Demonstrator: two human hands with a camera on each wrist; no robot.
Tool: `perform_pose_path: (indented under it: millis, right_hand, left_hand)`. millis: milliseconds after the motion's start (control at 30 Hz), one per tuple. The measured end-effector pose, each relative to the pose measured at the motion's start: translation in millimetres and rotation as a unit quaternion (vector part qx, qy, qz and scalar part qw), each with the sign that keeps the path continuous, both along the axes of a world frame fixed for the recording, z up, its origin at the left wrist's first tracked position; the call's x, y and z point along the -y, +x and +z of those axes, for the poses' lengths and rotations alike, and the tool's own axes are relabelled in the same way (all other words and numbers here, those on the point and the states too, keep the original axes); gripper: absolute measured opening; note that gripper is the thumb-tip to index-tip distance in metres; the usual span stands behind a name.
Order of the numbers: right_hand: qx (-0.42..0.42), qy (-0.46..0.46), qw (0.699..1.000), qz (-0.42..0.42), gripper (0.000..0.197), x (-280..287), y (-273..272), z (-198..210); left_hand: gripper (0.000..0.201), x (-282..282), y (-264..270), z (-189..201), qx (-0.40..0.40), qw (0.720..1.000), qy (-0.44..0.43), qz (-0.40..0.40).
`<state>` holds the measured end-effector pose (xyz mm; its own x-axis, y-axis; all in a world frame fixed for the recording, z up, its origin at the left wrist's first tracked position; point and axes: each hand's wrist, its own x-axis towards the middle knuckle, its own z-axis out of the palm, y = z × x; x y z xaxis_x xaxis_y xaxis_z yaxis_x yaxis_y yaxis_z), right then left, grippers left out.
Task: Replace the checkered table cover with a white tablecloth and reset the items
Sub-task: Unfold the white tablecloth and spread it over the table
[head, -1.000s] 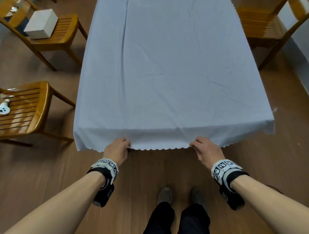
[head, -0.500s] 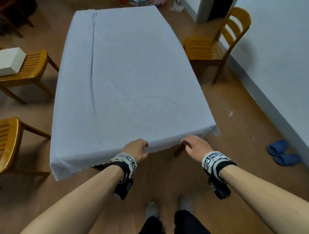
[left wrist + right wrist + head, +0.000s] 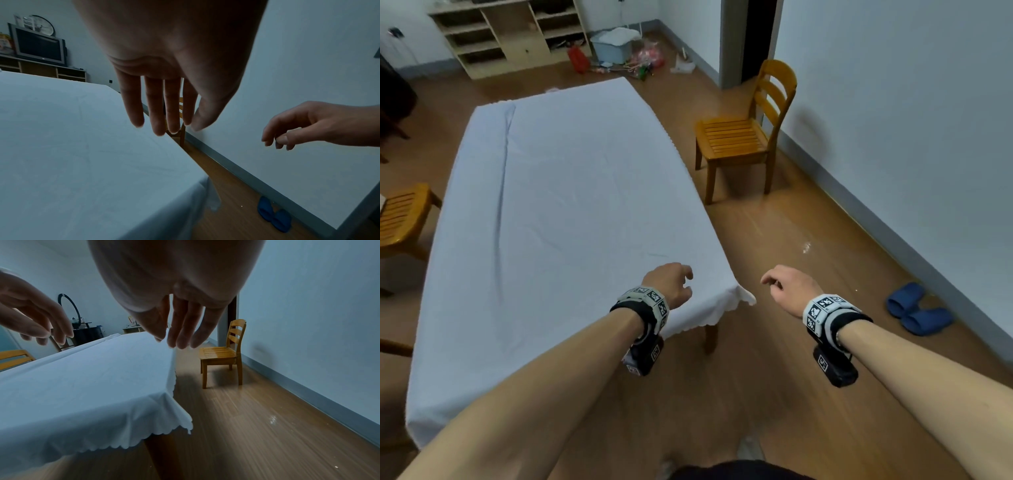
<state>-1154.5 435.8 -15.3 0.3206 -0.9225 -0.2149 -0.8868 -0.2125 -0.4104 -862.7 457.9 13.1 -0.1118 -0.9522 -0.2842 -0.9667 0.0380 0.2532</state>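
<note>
White tablecloth [image 3: 558, 219] spread flat over a long table, covering the whole top, scalloped hem hanging over the near edge and the near right corner [image 3: 739, 298]. One long fold ridge running lengthwise near the left edge; faint wrinkles across the middle. Left hand [image 3: 671, 284] raised just above the near right corner, fingers loosely hanging, grasping nothing and apart from the cloth. Right hand [image 3: 789, 286] out past the corner over bare wooden floor, fingers relaxed and slightly curled, also empty. No checkered cover and no items anywhere on the top. Wooden chair [image 3: 739, 144] near the right edge, beside the wall; another wooden chair [image 3: 400, 216] at the left edge. Blue slippers [image 3: 917, 308] on the floor by the wall. Probably between the spreading step and the reset. Risks: a sleeve or wrist brushing the loose corner and dragging the cloth askew; items set down on the ridge sitting tilted; the uneven overhang slipping further.
</note>
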Motion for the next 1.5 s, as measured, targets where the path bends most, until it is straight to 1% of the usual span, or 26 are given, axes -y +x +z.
perform_pose_path:
  millis: [167, 267, 367, 500, 600, 700, 833, 1000, 1067, 1233, 1333, 1400, 1500]
  right_hand:
    - [-0.012, 0.005, 1.000, 0.007, 0.030, 34, -54, -3]
    - [-0.014, 0.006, 1.000, 0.010, 0.031, 65, -73, 0]
    - [-0.010, 0.008, 1.000, 0.012, 0.031, 104, -86, 1]
    - [0.008, 0.016, 1.000, 0.008, 0.029, 168, -94, -7]
    - [0.013, 0.030, 0.999, 0.006, 0.028, 222, -98, -20]
    - [0.004, 0.045, 0.999, 0.012, 0.028, 276, -101, -20]
    - [-0.007, 0.053, 0.998, 0.021, 0.027, 349, -111, -9]
    - [-0.025, 0.056, 0.997, 0.044, 0.025, 436, -118, -3]
    - [-0.018, 0.058, 0.996, 0.060, 0.024, 473, -114, -5]
    - [-0.008, 0.053, 0.989, 0.138, 0.025, 576, -90, -19]
    - [-0.001, 0.065, 0.981, 0.184, 0.026, 631, -66, -21]
    - [-0.003, 0.075, 0.972, 0.223, 0.025, 660, -47, -18]
    - [-0.015, 0.074, 0.958, 0.277, 0.024, 701, -13, -12]
  left_hand:
    - [0.038, 28, -54, -5, 0.002, 1.000, 0.015, 0.002]
    - [0.039, 52, -78, -6, 0.006, 1.000, 0.024, -0.001]
    - [0.038, 89, -96, -10, 0.012, 1.000, 0.028, -0.006]
    - [0.035, 152, -109, -25, 0.021, 0.999, 0.025, -0.016]
    - [0.037, 213, -113, -41, 0.020, 0.999, 0.041, -0.012]
    - [0.038, 275, -116, -48, 0.011, 0.998, 0.054, -0.003]
    - [0.038, 349, -121, -45, 0.000, 0.998, 0.059, 0.018]
    - [0.036, 421, -126, -31, -0.012, 0.998, 0.039, 0.047]
    - [0.036, 446, -125, -30, -0.016, 0.997, 0.029, 0.072]
    - [0.038, 494, -116, -28, -0.011, 0.987, 0.016, 0.161]
    - [0.041, 509, -107, -19, -0.004, 0.972, 0.020, 0.232]
    - [0.043, 512, -102, -12, -0.008, 0.958, 0.020, 0.288]
    - [0.043, 515, -90, -4, -0.005, 0.937, 0.010, 0.350]
